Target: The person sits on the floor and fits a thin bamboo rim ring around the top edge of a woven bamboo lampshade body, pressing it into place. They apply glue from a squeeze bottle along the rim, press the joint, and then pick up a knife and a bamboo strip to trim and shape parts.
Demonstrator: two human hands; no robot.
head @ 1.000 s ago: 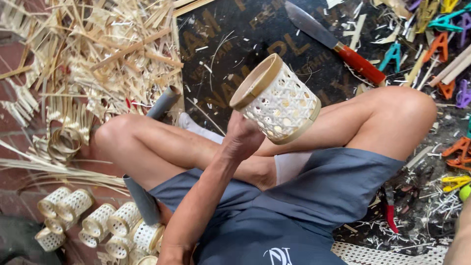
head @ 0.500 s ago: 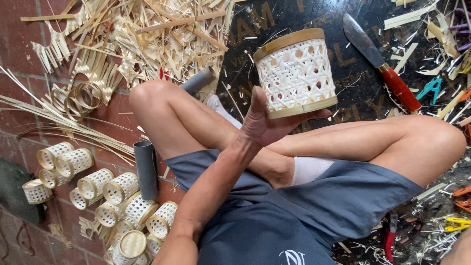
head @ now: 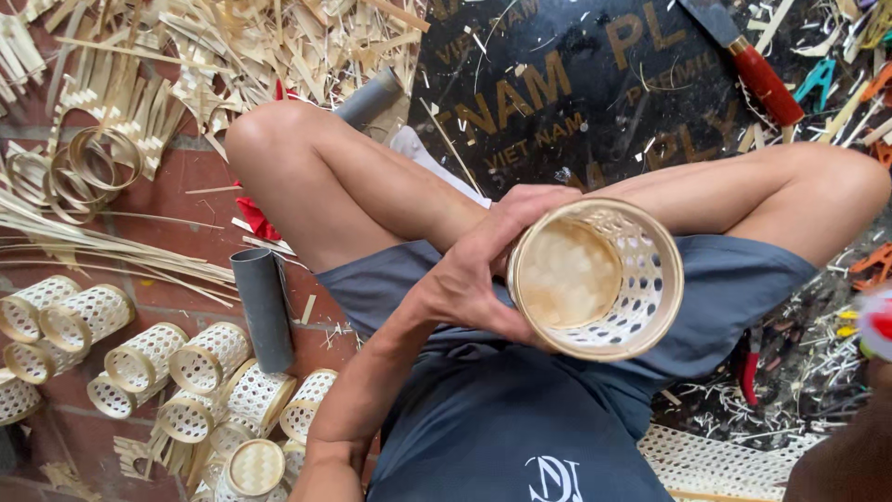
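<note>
Brick floor strewn with bamboo strips surrounds the seated person, whose left hand wraps its fingers around the side of a woven basket, mouth facing up over the lap. The right hand is out of sight. Held by one hand only, the basket could slip or its thin weave get crushed. Beyond the hand lies a black board with gold lettering; a knife with a red handle rests at its far right edge.
</note>
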